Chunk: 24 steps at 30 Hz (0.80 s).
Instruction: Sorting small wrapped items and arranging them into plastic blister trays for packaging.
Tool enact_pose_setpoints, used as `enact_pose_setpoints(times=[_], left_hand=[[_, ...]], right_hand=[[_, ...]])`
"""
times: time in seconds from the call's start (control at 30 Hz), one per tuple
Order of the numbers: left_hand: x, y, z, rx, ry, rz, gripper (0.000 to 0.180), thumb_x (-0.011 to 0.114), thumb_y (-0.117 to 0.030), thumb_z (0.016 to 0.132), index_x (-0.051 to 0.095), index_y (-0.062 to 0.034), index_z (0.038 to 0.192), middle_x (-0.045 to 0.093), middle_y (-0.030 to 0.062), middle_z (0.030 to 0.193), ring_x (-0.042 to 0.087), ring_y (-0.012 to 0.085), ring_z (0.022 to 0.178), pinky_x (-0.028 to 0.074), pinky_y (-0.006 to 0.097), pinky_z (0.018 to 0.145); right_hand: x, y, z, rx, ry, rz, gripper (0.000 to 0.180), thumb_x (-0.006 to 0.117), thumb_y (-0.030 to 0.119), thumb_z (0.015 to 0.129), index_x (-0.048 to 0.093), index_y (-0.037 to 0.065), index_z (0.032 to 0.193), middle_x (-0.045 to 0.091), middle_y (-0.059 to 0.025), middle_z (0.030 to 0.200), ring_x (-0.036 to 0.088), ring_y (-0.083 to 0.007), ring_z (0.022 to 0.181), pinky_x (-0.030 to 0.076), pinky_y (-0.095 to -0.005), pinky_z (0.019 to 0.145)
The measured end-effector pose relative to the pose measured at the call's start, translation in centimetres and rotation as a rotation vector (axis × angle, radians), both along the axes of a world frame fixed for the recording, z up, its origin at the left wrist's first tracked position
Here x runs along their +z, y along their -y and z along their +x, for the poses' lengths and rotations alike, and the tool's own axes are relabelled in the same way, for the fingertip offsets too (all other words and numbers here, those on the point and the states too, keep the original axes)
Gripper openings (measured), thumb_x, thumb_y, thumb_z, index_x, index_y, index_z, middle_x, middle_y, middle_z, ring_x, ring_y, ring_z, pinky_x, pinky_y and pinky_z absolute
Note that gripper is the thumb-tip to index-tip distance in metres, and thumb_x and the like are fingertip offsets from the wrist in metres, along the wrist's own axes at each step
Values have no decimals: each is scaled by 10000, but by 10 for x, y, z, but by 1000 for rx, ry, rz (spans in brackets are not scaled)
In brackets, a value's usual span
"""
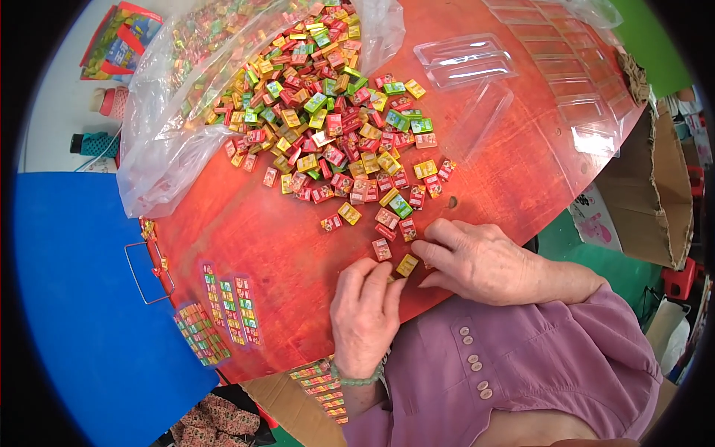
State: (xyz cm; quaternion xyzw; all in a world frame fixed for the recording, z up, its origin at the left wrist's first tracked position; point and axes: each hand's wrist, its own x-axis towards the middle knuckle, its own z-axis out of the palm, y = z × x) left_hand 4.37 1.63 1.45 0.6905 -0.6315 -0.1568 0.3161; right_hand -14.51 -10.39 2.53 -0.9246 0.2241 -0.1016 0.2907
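Observation:
Small bright boxes, red, yellow, green and pink, lie in a large pile on the red table. My left hand is at the near edge, fingers bent together on a small box, mostly hidden, with a yellowish bit showing. Opposite it, my right hand has its thumb and fingers closed around a small red box, of which only a sliver shows. Between the hands lies a loose yellow box; a pink box is just beyond my left fingertips.
A clear plastic bag spreads around the pile. Clear plastic trays lie at the far right. Filled strips of boxes and a packed block sit at the left edge, near a wire handle. A cardboard box stands right.

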Motion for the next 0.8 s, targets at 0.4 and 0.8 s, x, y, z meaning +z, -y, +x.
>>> enact_pose_setpoints(times=[0.4,0.8], left_hand=[[-3,23,11,9,13,43,367,750,50,835,669,0,1190,626,129,1096,648,253,794,551,356,681],[10,17,12,-30,24,139,339,773,-36,841,598,-2,1128,595,173,1087,637,371,944,548,458,779]], right_hand=[[-21,-11,14,-25,24,-245,376,738,333,875,641,98,1152,546,-66,991,629,-212,793,562,-356,657],[-14,16,-7,57,66,-128,262,742,229,872,684,106,1096,571,-76,1020,620,-239,837,533,-380,738]])
